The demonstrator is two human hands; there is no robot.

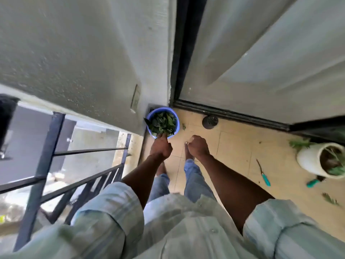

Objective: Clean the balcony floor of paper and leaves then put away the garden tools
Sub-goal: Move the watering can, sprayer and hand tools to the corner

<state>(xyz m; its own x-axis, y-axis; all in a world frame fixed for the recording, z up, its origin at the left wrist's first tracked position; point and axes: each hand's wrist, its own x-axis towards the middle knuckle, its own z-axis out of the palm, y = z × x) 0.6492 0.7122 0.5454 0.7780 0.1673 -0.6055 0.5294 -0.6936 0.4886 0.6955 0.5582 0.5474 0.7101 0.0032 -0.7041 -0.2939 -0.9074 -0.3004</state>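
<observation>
Mostly, the leaf gathering looks well advanced: the blue bucket [163, 122] in the floor's far corner, by the wall and door track, is heaped with dark green leaves [164, 122]. The left hand [161, 147] hangs over its near rim, fingers curled on more leaves; the right hand [198, 146] is fisted, its contents hidden. Left to do: leaf scraps [330, 198] near the floor's right edge, and two teal-handled tools [263, 173] lying beside the tipped white pot [309, 159].
</observation>
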